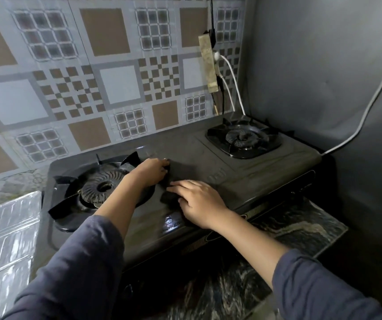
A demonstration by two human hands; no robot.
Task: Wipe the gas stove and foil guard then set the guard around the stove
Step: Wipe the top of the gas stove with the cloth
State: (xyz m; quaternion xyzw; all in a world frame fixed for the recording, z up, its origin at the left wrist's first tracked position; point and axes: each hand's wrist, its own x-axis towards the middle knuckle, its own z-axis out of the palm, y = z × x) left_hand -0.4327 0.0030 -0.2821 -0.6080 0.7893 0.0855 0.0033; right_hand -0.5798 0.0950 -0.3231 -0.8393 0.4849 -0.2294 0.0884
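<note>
A black two-burner gas stove (pixel 208 165) stands on a marble-patterned counter. A dark cloth (pixel 170 195) lies on the stove's top between the burners. My left hand (pixel 150 173) reaches over the left burner (pixel 100 188), fingers curled on the cloth's far end. My right hand (pixel 199 204) presses on the cloth's near end, fingers pointing left. The silver foil guard (pixel 5 239) lies flat on the counter to the left of the stove, apart from both hands.
The right burner (pixel 243 139) sits at the back right. A power strip (pixel 208 63) with white cables hangs on the patterned wall behind it. A grey wall closes the right side, with a cable running down it. The counter's front edge is near my sleeves.
</note>
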